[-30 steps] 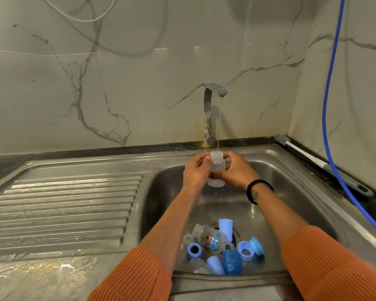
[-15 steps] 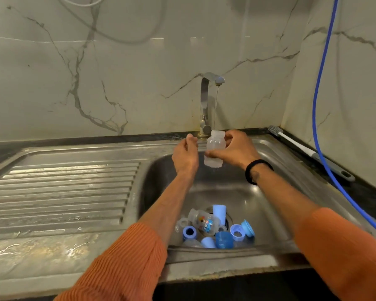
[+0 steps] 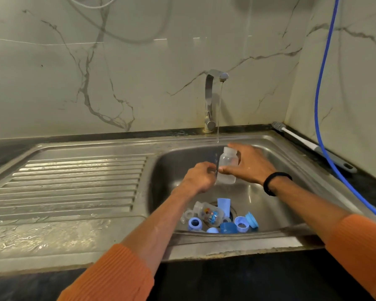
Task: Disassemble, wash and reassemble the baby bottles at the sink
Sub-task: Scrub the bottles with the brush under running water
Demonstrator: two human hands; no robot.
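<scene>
while a second ago both hands were wrapped round the bottle (image 3: 227, 165) right under the water, now the right hand (image 3: 249, 164) alone grips it, fingers curled round its side, and has pulled it a little to the right, out of the stream. the left hand (image 3: 201, 178) has let go and sits just left of the bottle, fingers loosely bent and holding nothing, with the thin water (image 3: 219, 114) running down past it. the bottle is clear, has no top on, stands almost upright and looks to have a little water at the bottom. i think this bottle is done being rinsed and will be tipped out or set aside, so the washing is only partly done. more parts wait at the near end of the sink (image 3: 287, 148): a bottle with pictures (image 3: 208, 213) lying on its side, a pale blue cap (image 3: 224, 206), blue rings (image 3: 195, 223), a dark blue cup (image 3: 228, 228), and some clear bits too small to tell. the tap (image 3: 211, 101) stands at the far edge and is on. to the left is the wet steel drain board (image 3: 74, 179) with ridges, a good spot for clean things. a brush (image 3: 308, 144) lies on the dark counter at the far right, and a blue hose (image 3: 319, 105) hangs down the marble wall (image 3: 117, 72) beside it. orange sleeves (image 3: 360, 253) are pushed up on both arms, and the right wrist wears a black band (image 3: 276, 182).
</scene>
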